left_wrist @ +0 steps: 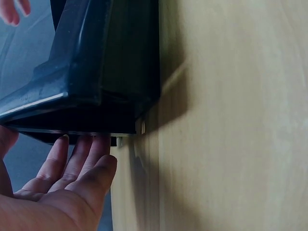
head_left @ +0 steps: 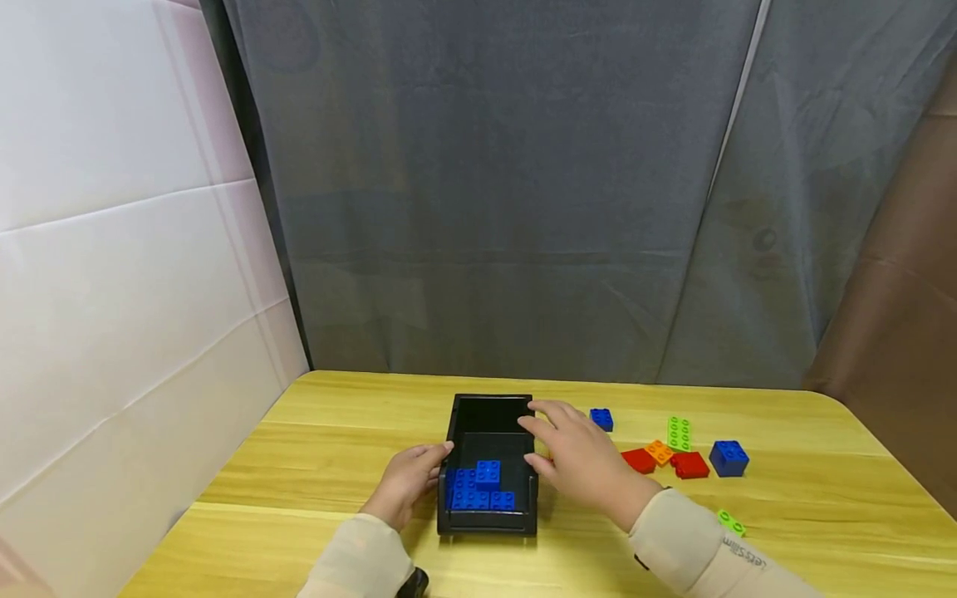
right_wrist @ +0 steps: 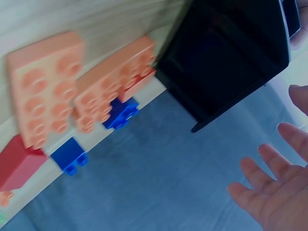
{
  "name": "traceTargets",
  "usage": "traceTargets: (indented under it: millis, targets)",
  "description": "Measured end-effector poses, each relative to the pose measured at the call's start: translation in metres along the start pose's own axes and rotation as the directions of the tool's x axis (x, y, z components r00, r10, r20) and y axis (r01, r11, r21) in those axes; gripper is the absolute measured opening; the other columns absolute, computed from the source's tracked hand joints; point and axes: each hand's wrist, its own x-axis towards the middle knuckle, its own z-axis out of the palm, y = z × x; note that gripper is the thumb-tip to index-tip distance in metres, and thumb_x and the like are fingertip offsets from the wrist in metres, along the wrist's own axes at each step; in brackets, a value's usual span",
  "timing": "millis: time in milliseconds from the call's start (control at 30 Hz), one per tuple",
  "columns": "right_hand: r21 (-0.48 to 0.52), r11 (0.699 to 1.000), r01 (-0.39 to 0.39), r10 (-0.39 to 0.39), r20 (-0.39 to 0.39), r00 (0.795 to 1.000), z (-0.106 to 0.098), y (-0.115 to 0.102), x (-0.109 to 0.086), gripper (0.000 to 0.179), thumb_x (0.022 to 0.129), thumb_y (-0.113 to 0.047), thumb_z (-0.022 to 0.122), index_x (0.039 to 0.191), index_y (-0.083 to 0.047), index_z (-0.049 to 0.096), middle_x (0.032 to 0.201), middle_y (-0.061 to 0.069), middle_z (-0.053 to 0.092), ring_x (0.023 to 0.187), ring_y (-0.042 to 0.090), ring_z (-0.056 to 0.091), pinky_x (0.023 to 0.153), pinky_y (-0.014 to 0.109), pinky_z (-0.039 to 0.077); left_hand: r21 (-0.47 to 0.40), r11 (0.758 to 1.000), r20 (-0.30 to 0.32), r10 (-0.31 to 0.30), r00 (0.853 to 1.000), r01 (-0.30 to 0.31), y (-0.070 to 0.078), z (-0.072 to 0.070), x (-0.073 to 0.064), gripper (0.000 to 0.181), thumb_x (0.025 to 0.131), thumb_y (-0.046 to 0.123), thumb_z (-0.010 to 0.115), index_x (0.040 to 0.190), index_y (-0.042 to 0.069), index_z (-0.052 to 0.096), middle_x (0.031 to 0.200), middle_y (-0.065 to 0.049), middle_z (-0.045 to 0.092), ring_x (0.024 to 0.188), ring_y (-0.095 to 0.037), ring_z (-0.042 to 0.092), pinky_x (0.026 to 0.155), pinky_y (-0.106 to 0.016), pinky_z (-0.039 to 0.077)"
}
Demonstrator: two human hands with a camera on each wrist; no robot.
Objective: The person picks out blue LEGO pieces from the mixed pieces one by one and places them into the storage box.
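Note:
A black open-fronted bin (head_left: 488,523) stands on the table in the head view, with several blue bricks (head_left: 471,490) in its near end. My left hand (head_left: 409,477) holds the bin's left side, thumb at the rim. In the left wrist view its fingers (left_wrist: 77,161) reach under the bin's edge. On the other side, my right hand (head_left: 576,455) has its fingers spread over the right rim. The right wrist view shows this right hand (right_wrist: 276,187) with straight, parted fingers and nothing held, beside the dark bin (right_wrist: 226,53).
Right of the bin lie a blue brick (head_left: 601,419), a green brick (head_left: 679,433), an orange one (head_left: 659,453), red bricks (head_left: 689,465) and a taller blue block (head_left: 728,458). Larger orange bricks (right_wrist: 45,86) show in the right wrist view. A grey curtain (head_left: 486,208) hangs behind.

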Motion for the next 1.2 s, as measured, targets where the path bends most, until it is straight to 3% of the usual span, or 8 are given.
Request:
traceTargets:
  millis: [633, 900, 1200]
  targets:
    - [0.007, 0.987, -0.159, 0.160, -0.030, 0.987, -0.011, 0.040, -0.026, 0.051, 0.085, -0.025, 0.075, 0.131, -0.011, 0.058, 0.138, 0.013, 0.051, 0.124, 0.033, 0.050, 0.102, 0.052, 0.044, 0.001, 1.000, -0.001, -0.006, 1.000, 0.006, 0.001, -0.001, 0.000, 0.059, 0.095, 0.039, 0.058, 0.127, -0.010, 0.054, 0.126, -0.026, 0.059, 0.116, -0.040, 0.057, 0.103, -0.052, 0.042]
    - [0.054, 0.965, -0.259, 0.260, -0.014, 0.966, -0.012, 0.070, -0.039, 0.050, 0.088, -0.021, 0.071, 0.133, -0.007, 0.056, 0.140, 0.019, 0.048, 0.127, 0.040, 0.046, 0.101, 0.058, 0.041, 0.012, 1.000, 0.004, -0.008, 1.000, 0.007, 0.001, -0.002, -0.001, 0.060, 0.095, 0.041, 0.057, 0.127, -0.010, 0.054, 0.127, -0.026, 0.059, 0.117, -0.041, 0.056, 0.104, -0.053, 0.041]
    - [-0.001, 0.942, -0.335, 0.335, -0.004, 0.942, -0.013, 0.088, -0.051, 0.050, 0.086, -0.019, 0.072, 0.131, -0.005, 0.057, 0.137, 0.023, 0.049, 0.124, 0.044, 0.046, 0.100, 0.060, 0.041, 0.034, 0.999, 0.002, -0.019, 1.000, 0.019, 0.002, -0.002, 0.000, 0.062, 0.095, 0.044, 0.057, 0.128, -0.009, 0.054, 0.130, -0.026, 0.056, 0.119, -0.042, 0.054, 0.104, -0.053, 0.041]
